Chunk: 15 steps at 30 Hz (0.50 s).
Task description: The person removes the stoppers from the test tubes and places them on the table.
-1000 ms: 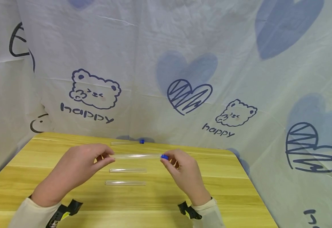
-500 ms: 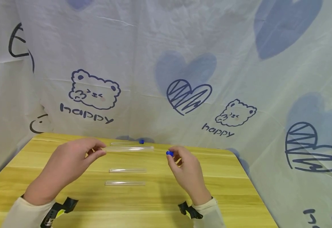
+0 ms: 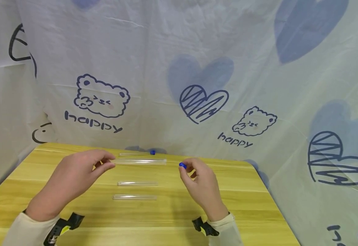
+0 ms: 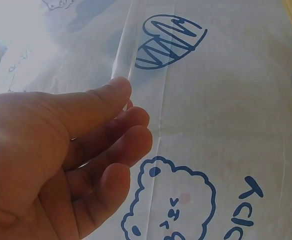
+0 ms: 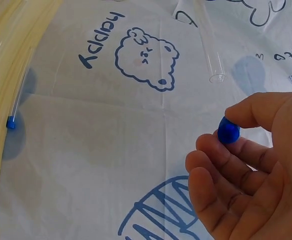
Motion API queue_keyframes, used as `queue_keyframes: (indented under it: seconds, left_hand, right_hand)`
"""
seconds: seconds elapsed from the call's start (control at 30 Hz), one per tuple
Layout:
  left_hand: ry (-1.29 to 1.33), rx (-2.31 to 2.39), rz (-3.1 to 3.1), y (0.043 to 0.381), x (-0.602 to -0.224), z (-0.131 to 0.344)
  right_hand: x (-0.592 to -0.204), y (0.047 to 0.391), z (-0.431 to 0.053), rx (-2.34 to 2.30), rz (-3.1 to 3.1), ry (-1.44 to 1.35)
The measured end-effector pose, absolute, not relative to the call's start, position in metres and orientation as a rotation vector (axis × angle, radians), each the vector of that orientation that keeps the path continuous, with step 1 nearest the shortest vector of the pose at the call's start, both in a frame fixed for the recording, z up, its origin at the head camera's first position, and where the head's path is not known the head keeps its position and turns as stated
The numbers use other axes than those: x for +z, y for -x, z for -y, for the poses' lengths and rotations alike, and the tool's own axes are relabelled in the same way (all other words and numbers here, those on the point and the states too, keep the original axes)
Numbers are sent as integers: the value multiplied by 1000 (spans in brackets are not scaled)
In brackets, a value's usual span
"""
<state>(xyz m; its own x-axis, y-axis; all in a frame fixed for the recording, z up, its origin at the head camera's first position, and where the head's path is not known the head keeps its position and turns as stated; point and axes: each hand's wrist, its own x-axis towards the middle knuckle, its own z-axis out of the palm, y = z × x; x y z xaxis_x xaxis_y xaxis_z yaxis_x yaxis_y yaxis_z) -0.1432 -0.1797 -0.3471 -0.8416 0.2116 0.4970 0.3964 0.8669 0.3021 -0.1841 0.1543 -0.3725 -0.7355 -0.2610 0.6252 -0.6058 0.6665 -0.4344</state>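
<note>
Your left hand is pinching a clear test tube above the surface; your right hand is gripping a blue cap, near but apart from the tube's open end. A capped tube is lying along the surface's far edge, two other tubes farther from that edge.

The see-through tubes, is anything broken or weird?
Nothing stands out: no cracks or spills show. Two clear straight tubes lie parallel on the yellow wooden table. The left hand holds another clear tube, uncapped; the right hand pinches a small blue cap.
</note>
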Motion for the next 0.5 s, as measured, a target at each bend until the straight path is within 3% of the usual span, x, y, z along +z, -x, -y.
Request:
queue_keyframes:
  seconds: [0.5]
  left_hand:
    - [468, -581, 2630, 147, -348, 176]
  right_hand:
    - [-369, 184, -158, 860, 2351, -677]
